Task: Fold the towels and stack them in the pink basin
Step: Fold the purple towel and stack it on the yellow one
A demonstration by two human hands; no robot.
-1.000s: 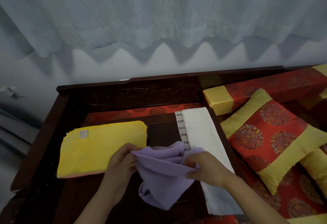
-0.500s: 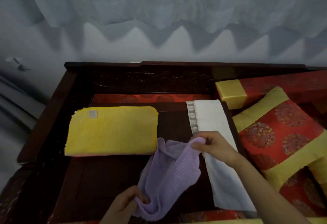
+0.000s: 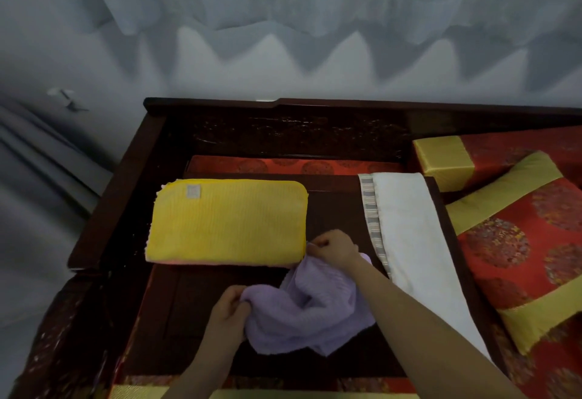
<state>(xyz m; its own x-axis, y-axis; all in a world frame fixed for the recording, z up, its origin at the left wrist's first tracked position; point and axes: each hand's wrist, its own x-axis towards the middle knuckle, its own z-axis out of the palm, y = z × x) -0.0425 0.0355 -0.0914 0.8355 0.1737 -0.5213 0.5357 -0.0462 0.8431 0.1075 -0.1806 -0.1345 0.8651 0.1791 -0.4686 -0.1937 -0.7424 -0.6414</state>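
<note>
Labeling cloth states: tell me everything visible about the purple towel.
The purple towel is pale lilac with a ribbed, soft terry look, bunched and unfolded, lying rumpled on the dark wooden table in front of the folded yellow towel. The left hand pinches its near-left edge; the right hand pinches its far corner, beside the yellow towel's right end. Its right side lies close to the white towel; whether they touch is unclear.

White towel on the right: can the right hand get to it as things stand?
Probably yes, once it lets go. The right hand is pinching the purple towel, but the white towel lies uncovered just beside it, nothing between.
</note>
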